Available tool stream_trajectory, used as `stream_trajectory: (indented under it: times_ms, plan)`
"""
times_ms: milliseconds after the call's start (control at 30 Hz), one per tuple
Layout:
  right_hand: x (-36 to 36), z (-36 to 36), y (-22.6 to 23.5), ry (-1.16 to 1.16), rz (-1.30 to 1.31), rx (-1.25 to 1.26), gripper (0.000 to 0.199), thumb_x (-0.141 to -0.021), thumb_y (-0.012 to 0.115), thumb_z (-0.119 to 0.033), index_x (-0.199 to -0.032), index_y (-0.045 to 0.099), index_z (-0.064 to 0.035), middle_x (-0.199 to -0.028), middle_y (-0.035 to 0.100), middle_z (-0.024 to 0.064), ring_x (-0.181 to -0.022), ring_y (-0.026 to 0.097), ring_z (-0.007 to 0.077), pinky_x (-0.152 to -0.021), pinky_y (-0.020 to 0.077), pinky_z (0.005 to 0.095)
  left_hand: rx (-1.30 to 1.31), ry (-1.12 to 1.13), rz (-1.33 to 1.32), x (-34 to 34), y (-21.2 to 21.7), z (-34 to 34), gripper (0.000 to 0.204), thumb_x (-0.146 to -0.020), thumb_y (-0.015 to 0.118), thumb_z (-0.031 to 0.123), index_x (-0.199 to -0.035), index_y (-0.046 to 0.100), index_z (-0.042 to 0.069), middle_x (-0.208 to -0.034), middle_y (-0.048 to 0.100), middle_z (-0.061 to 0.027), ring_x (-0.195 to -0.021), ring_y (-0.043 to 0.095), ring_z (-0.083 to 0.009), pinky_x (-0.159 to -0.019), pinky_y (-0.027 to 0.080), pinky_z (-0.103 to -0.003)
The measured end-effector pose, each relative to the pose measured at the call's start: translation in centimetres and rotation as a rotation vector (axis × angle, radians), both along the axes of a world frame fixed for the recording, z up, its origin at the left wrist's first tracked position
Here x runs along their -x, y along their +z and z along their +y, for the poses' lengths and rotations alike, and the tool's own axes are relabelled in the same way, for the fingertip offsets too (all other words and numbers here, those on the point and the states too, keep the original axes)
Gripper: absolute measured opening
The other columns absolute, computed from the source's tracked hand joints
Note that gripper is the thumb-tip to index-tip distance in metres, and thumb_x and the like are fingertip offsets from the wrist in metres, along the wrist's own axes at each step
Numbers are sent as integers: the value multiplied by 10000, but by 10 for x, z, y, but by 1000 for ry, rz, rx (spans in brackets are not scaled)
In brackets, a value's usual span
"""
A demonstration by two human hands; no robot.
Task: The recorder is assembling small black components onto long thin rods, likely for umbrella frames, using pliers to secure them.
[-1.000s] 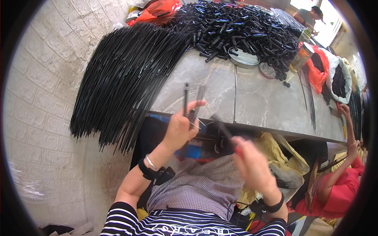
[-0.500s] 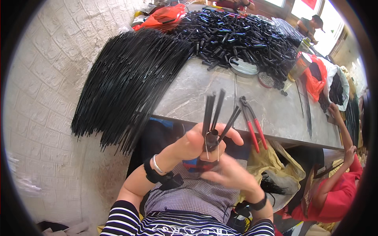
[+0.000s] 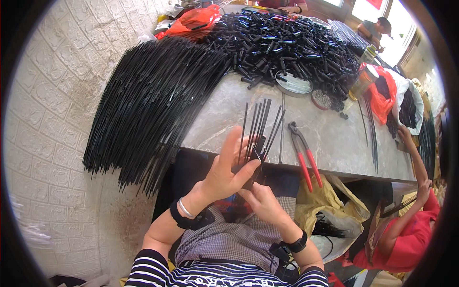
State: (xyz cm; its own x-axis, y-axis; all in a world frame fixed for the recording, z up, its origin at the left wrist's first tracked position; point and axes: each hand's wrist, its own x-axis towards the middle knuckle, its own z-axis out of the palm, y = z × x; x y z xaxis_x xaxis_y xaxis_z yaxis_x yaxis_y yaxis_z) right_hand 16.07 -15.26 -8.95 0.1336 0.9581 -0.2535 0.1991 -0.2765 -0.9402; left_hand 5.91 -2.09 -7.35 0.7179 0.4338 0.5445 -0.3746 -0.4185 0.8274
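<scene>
Above my lap, at the table's front edge, I hold a bundle of thin black rods fanned upward round a short black tube. It resembles an umbrella frame with its ribs. A thin pale wire shows at the tube. My left hand is closed round the bundle from the left, thumb pressed in front and fingers behind, the index finger pointing up. Below it, my right hand pinches the bundle's dark lower end; its fingertips are partly hidden.
A thick sheaf of black rods covers the table's left side. Behind lies a heap of black tubes. Red-handled pincers overhang the front edge. A round tin stands farther back. At right are a sack and a person in red.
The bundle has risen slightly and turned, its rods now spread in a fan. My right hand has come up from below to its lower end; my left thumb has moved across the front.
</scene>
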Motion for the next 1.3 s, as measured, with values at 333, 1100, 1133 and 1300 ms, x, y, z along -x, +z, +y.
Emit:
stream_trajectory:
  times_ms: [333, 1100, 1133, 1300]
  plan:
    - [-69, 33, 81, -99, 453, -474, 710, -845, 649, 24, -1435, 257, 64, -1393, 408, 181, -1282, 455, 254, -1039, 419, 370, -74, 1, 103, 3, 23, 23, 289, -843, 620, -47, -1109, 539, 33, -1115, 582, -140, -859, 626, -168, -692, 522, -261]
    - [-115, 101, 87, 379, 296, -236, 875, -786, 781, -203, -1481, 273, -46, -1410, 434, 133, -1201, 502, 210, -891, 497, 338, 200, -97, 89, -4, 3, 49, 232, -817, 692, -38, -927, 503, 41, -1063, 640, -138, -906, 669, -165, -720, 583, -284]
    - [-133, 101, 85, 373, 295, -232, 875, -786, 781, -203, -1481, 273, -46, -1410, 434, 133, -1201, 502, 210, -891, 497, 338, 205, -102, 88, -4, 2, 50, 232, -817, 692, -38, -927, 503, 41, -1063, 640, -138, -906, 669, -165, -720, 583, -284]
    - [-209, 127, 78, -111, -37, -117, 421, -849, 698, -192, -1215, 597, -10, -1035, 674, 76, -907, 624, 102, -774, 518, 270, 299, -166, 127, 1, 2, 51, 291, -820, 607, -140, -945, 439, 61, -1141, 555, -202, -890, 669, -219, -786, 553, -347]
